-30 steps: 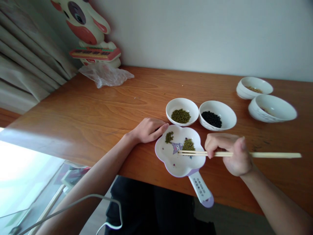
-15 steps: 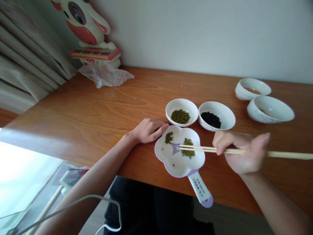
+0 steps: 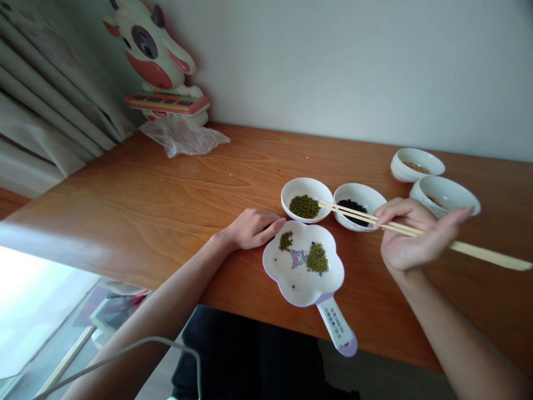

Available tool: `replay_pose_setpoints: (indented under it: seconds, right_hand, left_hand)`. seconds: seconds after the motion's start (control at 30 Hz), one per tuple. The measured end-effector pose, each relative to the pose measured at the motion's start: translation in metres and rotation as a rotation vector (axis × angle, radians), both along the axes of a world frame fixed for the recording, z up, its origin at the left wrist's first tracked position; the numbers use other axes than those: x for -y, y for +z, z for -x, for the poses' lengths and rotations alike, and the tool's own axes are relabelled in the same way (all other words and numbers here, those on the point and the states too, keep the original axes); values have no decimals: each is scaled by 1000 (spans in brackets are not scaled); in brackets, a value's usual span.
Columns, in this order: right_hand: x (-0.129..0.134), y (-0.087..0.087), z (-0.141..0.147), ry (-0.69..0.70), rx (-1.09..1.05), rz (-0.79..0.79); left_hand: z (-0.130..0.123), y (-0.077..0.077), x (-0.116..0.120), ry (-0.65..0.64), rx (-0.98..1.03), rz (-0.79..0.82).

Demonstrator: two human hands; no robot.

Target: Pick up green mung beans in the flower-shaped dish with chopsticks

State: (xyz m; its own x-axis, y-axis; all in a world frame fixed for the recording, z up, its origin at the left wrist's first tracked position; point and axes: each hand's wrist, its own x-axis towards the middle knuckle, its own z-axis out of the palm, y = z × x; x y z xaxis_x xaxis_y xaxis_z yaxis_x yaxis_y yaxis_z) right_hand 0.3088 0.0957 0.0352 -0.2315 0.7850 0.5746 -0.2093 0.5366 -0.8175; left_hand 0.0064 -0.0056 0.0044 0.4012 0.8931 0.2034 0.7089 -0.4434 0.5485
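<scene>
The worktop (image 3: 166, 183) is a wooden surface running from the left corner by the curtain (image 3: 45, 111) to the right edge of the view. A cow-shaped toy (image 3: 160, 61) stands at the far left corner against the wall, with a crumpled plastic bag (image 3: 183, 136) at its base.

Four round white bowls sit toward the far right. Two (image 3: 416, 164) (image 3: 445, 194) lie near the right edge, their contents too small to identify. The bowl of black beans (image 3: 358, 199) and the bowl of green beans (image 3: 307, 199) stand side by side, just beyond the flower-shaped dish (image 3: 291, 272). This dish lies at the near edge, its handle (image 3: 336, 328) overhanging the edge toward the person. It holds two small heaps of green beans (image 3: 317, 258).

The left hand (image 3: 250, 228) rests flat and loosely open on the worktop, fingertips touching the left rim of the dish.

The right hand (image 3: 410, 241) hangs above the worktop, right of the dish, gripping a pair of chopsticks (image 3: 416, 230). Their long axis runs left-right, tilted, butt ends toward the right edge. The tips cross over the black-bean bowl and reach the right rim of the green-bean bowl. Whether a bean is pinched between the tips cannot be determined.
</scene>
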Motion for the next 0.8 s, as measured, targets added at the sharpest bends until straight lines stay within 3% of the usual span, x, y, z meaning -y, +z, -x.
replay_pose_setpoints:
  seconds: [0.1,0.27,0.57,0.8]
  right_hand:
    - [1,-3,-10,36,-21,-39]
    - [8,-2,-20,186,60,29]
    - [15,5,-24,482,343,150]
    - [23,9,-22,594,438,122]
  left_hand:
    - [0,0,0,-5,0,-9]
    - [1,0,-1,-7,-16,-12]
    - [3,-2,-4,-21,-22,-24]
    - [3,0,-3,-28,-8,-31]
